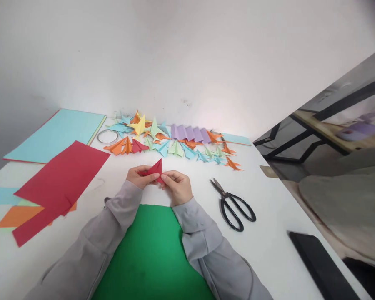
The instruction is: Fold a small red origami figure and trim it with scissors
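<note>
A small piece of folded red paper (156, 169) is held up between both hands, its pointed tip facing away from me. My left hand (140, 176) pinches its left side, thumb in front and fingers behind. On the other side, my right hand (177, 186) grips the lower right edge between thumb and fingers. The fingers partly hide the paper's lower part. Beyond the hands lie several folded paper shapes in orange, blue, green and yellow, among them a yellow one (139, 126) and a pleated purple strip (190, 133).
Black-handled scissors (229, 203) lie to the right, blades partly apart. A dark flat object (321, 264) rests by the right edge. At left are red paper (65, 173), a light blue sheet stack (54, 135) and a wire coil (107, 136). A green sheet (153, 250) lies nearest me.
</note>
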Available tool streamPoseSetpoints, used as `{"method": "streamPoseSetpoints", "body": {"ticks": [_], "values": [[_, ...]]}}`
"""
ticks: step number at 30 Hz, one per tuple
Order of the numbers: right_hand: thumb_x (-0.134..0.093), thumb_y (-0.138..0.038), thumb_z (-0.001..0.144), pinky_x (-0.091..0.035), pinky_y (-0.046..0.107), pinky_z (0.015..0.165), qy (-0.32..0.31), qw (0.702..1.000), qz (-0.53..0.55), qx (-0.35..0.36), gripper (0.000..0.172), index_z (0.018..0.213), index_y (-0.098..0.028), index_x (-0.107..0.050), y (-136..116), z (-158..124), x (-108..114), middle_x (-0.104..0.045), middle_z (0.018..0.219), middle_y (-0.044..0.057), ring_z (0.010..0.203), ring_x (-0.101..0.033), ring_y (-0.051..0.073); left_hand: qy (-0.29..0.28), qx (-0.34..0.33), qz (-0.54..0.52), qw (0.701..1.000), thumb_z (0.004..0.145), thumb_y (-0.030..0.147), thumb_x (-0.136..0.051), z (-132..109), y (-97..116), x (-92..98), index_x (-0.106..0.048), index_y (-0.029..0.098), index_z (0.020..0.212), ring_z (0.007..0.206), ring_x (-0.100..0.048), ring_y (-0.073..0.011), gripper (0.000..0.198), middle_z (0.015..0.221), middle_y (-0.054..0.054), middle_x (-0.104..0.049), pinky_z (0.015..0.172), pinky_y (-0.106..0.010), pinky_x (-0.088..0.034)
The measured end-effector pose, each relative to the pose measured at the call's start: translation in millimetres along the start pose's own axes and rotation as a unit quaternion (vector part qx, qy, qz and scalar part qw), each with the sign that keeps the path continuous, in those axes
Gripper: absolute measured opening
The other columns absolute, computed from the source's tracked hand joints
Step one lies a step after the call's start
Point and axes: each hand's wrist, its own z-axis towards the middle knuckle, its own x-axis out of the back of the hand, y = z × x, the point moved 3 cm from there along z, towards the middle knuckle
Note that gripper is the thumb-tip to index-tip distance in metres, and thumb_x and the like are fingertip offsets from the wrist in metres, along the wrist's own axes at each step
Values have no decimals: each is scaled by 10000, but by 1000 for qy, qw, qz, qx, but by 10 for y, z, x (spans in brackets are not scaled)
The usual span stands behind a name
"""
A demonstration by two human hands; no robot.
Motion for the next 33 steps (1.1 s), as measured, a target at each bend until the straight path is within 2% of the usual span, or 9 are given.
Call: {"method": "streamPoseSetpoints", "body": {"ticks": [8, 14, 16, 20, 24, 27, 33], "values": [[-781, -365, 541, -440, 233, 403, 15, 1000, -12, -1, 259, 649, -157, -671, -34, 2, -27, -622, 446, -6, 383, -529, 103, -18, 54, -45, 997, 439, 223, -831, 11, 6, 2, -653, 96, 636, 450, -594, -123, 294, 505, -31, -647, 531, -271, -521], [-716, -457, 618, -438, 224, 397, 5, 1000, 8, -6, 308, 606, -155, -651, -7, 2, -14, -616, 440, -4, 376, -531, 99, 1, 6, -57, 998, 443, 234, -832, 25, -45, -8, -650, 99, 658, 458, -593, -112, 312, 522, -22, -654, 512, -248, -515], [-739, -432, 595, -437, 224, 397, 5, 1000, 10, -8, 290, 628, -157, -654, -14, -4, -23, -623, 448, -5, 380, -534, 101, -1, -2, -49, 999, 447, 230, -831, 24, -56, -12, -653, 96, 666, 464, -597, -116, 313, 518, -23, -654, 518, -252, -522], [-805, -346, 504, -433, 218, 399, 14, 1000, 1, -9, 280, 640, -157, -649, -50, -16, -43, -634, 462, -10, 376, -522, 90, -19, 9, -59, 998, 446, 226, -832, 20, -61, -24, -647, 89, 647, 482, -609, -125, 306, 533, -33, -663, 548, -274, -540], [-800, -349, 516, -416, 205, 391, 17, 1000, 1, 0, 278, 636, -152, -644, -43, -7, -24, -619, 440, -20, 359, -502, 75, -44, 31, -77, 996, 435, 206, -834, 13, -57, -37, -646, 82, 639, 512, -619, -126, 304, 548, -42, -666, 549, -253, -531], [-789, -360, 538, -411, 204, 389, 15, 1000, 8, 1, 275, 637, -152, -641, -9, 3, 2, -615, 438, -20, 365, -507, 79, -50, 39, -48, 997, 436, 226, -834, -1, -49, -38, -651, 77, 640, 503, -611, -125, 312, 531, -47, -658, 529, -241, -516], [-739, -413, 610, -415, 215, 398, -10, 1000, -14, -5, 280, 617, -159, -620, -1, -2, -10, -623, 459, -10, 385, -523, 92, -57, -4, 52, 997, 454, 288, -823, -40, -4, -53, -659, 85, 666, 425, -566, -97, 336, 479, -17, -632, 456, -207, -476]]}}
